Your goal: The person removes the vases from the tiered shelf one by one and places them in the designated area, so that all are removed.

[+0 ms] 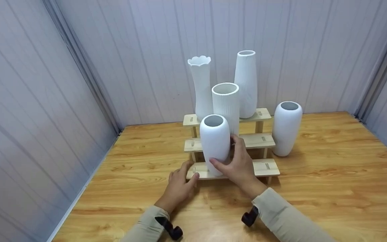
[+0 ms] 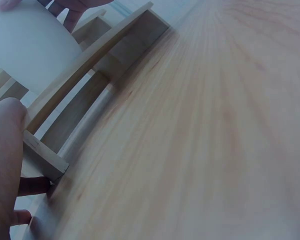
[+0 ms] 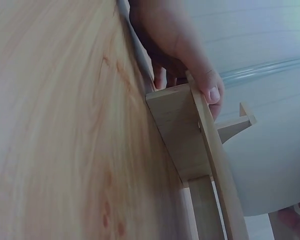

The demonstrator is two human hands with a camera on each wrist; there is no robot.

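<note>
A smooth white vase stands nearly upright at the left part of the lowest step of a three-step wooden display stand. My right hand grips this vase low on its right side, thumb in front and fingers behind. Whether its base bears fully on the step is hard to tell. At the stand's left end, my left hand holds the lowest step. In the right wrist view, the left thumb lies over the board's end while other fingers reach down beside the support.
A ribbed white vase is on the middle step. The top step bears a scalloped-rim vase and a tall tapered vase. Another smooth vase stands on the wooden table, right of the stand. Panelled walls rise behind and beside.
</note>
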